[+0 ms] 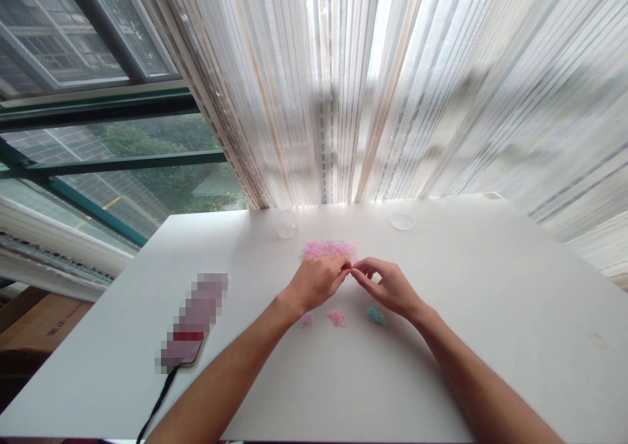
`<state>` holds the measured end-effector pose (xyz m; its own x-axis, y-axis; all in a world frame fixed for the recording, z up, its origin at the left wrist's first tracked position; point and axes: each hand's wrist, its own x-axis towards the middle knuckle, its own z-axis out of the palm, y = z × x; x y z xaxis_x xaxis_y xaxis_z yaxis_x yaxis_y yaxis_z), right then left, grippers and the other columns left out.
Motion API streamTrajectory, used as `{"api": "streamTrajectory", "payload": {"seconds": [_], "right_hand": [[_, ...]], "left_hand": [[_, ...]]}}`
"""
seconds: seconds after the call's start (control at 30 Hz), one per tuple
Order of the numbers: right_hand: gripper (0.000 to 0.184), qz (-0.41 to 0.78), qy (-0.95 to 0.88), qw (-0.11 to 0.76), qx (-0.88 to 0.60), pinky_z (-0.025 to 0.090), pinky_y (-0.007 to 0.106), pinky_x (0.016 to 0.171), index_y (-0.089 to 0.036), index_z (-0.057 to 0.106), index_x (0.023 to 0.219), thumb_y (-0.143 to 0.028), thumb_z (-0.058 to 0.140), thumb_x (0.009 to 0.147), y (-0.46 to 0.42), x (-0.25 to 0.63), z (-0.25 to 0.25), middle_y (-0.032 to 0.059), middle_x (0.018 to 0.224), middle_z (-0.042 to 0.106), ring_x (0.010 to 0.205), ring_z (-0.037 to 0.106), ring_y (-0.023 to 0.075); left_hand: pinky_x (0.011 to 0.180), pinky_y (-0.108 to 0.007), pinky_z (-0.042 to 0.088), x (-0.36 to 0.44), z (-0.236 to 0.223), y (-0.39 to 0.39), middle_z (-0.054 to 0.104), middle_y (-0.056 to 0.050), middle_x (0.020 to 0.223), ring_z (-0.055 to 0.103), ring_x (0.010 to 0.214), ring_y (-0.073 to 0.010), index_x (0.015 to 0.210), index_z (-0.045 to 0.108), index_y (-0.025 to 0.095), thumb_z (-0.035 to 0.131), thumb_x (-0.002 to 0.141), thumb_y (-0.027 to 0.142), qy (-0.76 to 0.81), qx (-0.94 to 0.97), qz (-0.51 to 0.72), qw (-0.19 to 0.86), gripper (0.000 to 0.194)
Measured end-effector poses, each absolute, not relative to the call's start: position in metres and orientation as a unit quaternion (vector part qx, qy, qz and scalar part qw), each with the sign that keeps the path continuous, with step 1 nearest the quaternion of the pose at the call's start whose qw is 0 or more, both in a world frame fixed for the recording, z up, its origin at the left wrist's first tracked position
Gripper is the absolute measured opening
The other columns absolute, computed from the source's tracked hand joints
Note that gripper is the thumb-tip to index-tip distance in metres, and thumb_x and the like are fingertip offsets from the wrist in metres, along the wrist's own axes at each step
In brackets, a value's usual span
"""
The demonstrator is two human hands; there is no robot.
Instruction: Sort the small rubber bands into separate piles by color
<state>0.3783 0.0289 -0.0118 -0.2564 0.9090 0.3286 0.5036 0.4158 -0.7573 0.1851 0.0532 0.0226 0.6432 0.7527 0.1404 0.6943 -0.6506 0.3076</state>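
My left hand [321, 279] and my right hand [385, 284] meet at their fingertips, both closed in a pinch. Whatever lies between the fingers is too small to make out. Just beyond them spreads a pile of small pink and pastel loops [328, 248], which look like little rubber bands. Nearer to me three small heaps lie in a row: a lilac heap [306, 320] partly behind my left wrist, a pink heap [337, 318], and a teal heap [375, 316] by my right wrist.
On the white table [490, 339], a clear round container [286, 224] stands at the back, with a clear lid [402, 221] to its right. A blurred-out phone [196, 320] with a black strap [161, 398] lies at left. Striped curtains [333, 91] hang along the far edge.
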Motion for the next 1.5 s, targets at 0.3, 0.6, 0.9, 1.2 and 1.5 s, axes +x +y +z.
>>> {"api": "streamTrajectory", "payload": {"seconds": [0.3,0.6,0.9,1.2,1.5], "right_hand": [[0.019,0.259,-0.739,0.39,-0.484,0.05,0.023,0.056,-0.02,0.067,0.081,-0.031,0.055,0.092,0.03,0.379,-0.012,0.0002,0.068,0.067,0.062,0.06,0.0136],[0.017,0.262,-0.734,0.399,-0.483,0.053,0.027,0.063,-0.021,0.068,0.087,-0.031,0.055,0.092,0.032,0.379,-0.012,0.0015,0.074,0.071,0.066,0.064,0.0148],[0.018,0.258,-0.731,0.414,-0.478,0.054,0.028,0.064,-0.021,0.069,0.088,-0.032,0.056,0.092,0.032,0.381,-0.013,0.0019,0.075,0.07,0.066,0.063,0.0151],[0.016,0.268,-0.745,0.415,-0.449,0.054,0.028,0.063,-0.021,0.07,0.092,-0.032,0.058,0.093,0.026,0.375,-0.012,0.003,0.078,0.07,0.065,0.062,0.0143],[0.014,0.285,-0.763,0.404,-0.417,0.052,0.026,0.062,-0.022,0.072,0.09,-0.026,0.059,0.091,0.017,0.366,-0.006,0.0035,0.077,0.069,0.066,0.062,0.0146]], "left_hand": [[0.069,-0.026,0.047,0.174,0.021,0.056,0.075,-0.001,0.099,0.069,0.085,-0.0189,0.103,0.066,0.023,0.05,0.098,0.028,0.415,0.896,0.13,0.095,0.018],[0.07,-0.025,0.049,0.155,0.025,0.07,0.073,0.001,0.103,0.068,0.083,-0.017,0.103,0.066,0.025,0.052,0.095,0.026,0.47,0.873,0.1,0.081,0.016],[0.078,-0.027,0.052,0.151,0.019,0.071,0.068,0.001,0.118,0.068,0.093,-0.0185,0.117,0.066,0.031,0.055,0.093,0.03,0.467,0.876,0.079,0.094,0.026],[0.069,-0.026,0.051,0.156,0.021,0.038,0.075,0.0,0.103,0.059,0.062,-0.0121,0.11,0.07,0.026,0.059,0.091,0.038,0.457,0.837,0.205,0.221,0.024],[0.058,-0.022,0.045,0.15,0.009,0.026,0.076,0.002,0.082,0.049,0.054,-0.0098,0.094,0.076,0.023,0.063,0.091,0.036,0.452,0.795,0.272,0.299,0.018]]}}
